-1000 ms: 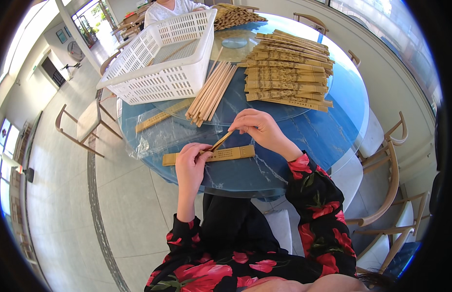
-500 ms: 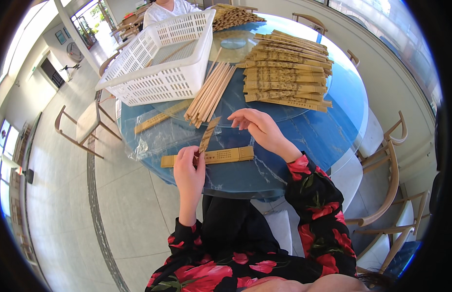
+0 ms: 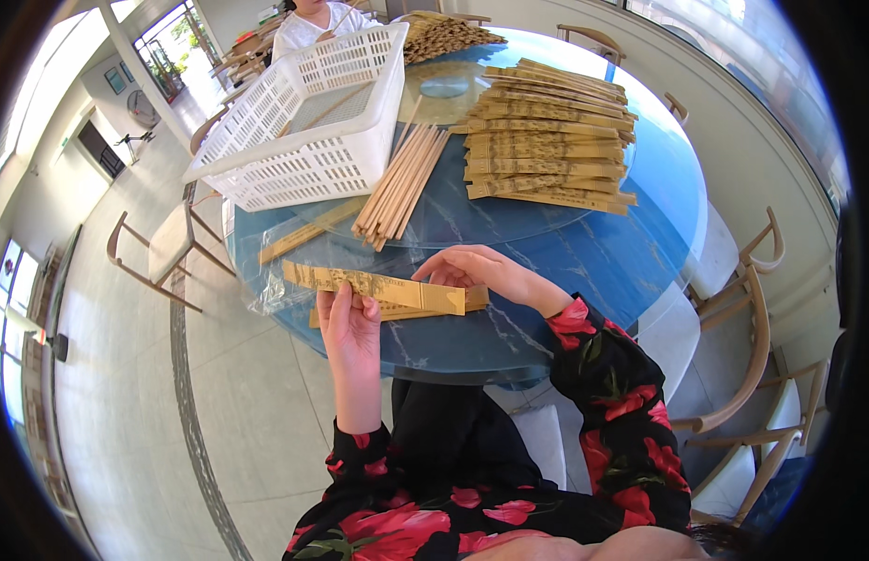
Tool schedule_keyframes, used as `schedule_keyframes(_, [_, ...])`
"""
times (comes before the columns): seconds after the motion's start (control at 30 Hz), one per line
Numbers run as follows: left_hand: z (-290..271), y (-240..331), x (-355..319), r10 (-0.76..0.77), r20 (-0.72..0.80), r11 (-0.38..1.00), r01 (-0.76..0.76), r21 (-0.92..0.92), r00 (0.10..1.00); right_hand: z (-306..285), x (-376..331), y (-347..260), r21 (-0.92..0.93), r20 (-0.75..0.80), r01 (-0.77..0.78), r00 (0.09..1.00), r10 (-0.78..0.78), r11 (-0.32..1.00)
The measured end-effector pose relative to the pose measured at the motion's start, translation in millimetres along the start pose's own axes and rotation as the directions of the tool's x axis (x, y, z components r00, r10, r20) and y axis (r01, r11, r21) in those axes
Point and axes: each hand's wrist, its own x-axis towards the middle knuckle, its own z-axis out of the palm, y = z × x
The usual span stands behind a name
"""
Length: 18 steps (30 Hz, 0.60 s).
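Observation:
My left hand pinches a long, flat gold-brown paper sleeve with dark print, holding it level just above the table. My right hand hovers at the sleeve's right part, its fingers loosely curved beside the upper edge; whether the fingertips touch it I cannot tell. Under the held sleeve lies another gold paper sleeve, mostly covered. Ahead of my hands is a bundle of slim round wooden sticks. A large layered pile of paper sleeves is spread out at the right.
A white slotted plastic basket with a few sticks inside stands at the far left. Clear plastic film and a sleeve lie before it. Another person sits beyond the round blue table. Chairs surround it.
The sleeve in my left hand has turned from pointing away to lying crosswise, its printed face showing. My right hand has come down and left toward it.

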Motion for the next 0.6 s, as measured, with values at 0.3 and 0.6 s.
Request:
schedule_keyframes(0.3, [-3,-21,3,0.144,-0.135,0.969,-0.113,0.219,0.980,-2,-4,-1,-0.090,-0.094,-0.095,0.992,0.086,0.991])
schedule_keyframes(0.6, [10,-24,-11,-0.292,0.271,0.839,0.109,0.533,0.917,19,-4,-4,0.131,0.057,-0.139,0.989,0.133,0.982])
